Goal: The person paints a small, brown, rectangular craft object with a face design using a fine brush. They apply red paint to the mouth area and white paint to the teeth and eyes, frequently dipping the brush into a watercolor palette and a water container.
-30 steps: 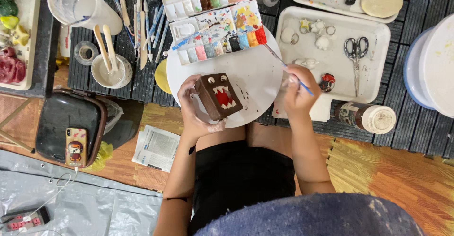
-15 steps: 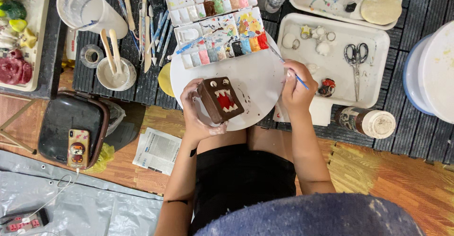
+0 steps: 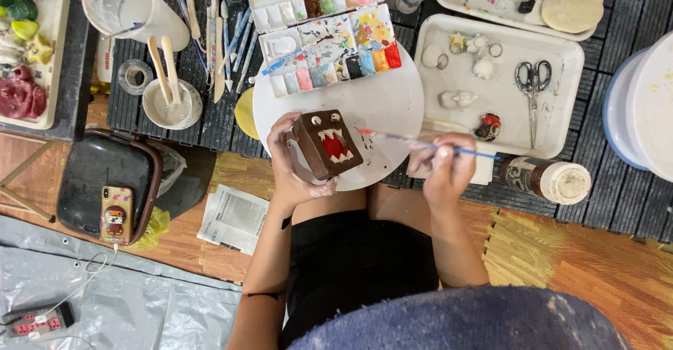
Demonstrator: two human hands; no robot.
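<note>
Two hands at work, left hand [image 3: 291, 164] gripping brown monster box [image 3: 327, 144] over white disc [image 3: 382, 105], right hand [image 3: 443, 164] at 3 o'clock pinching brush [image 3: 420, 143], tip at box, palette [image 3: 329, 49] at 12 o'clock

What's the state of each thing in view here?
Left hand: gripping the brown box.
Brown box: held tilted, red mouth facing up.
Right hand: pinching the brush.
Brush: tip near the box, not clearly touching.
Paint palette: open, wells filled.
Scissors: closed, flat on white tray.
Jar: lying on its side, capped.
Phone: face down on black case.
</note>
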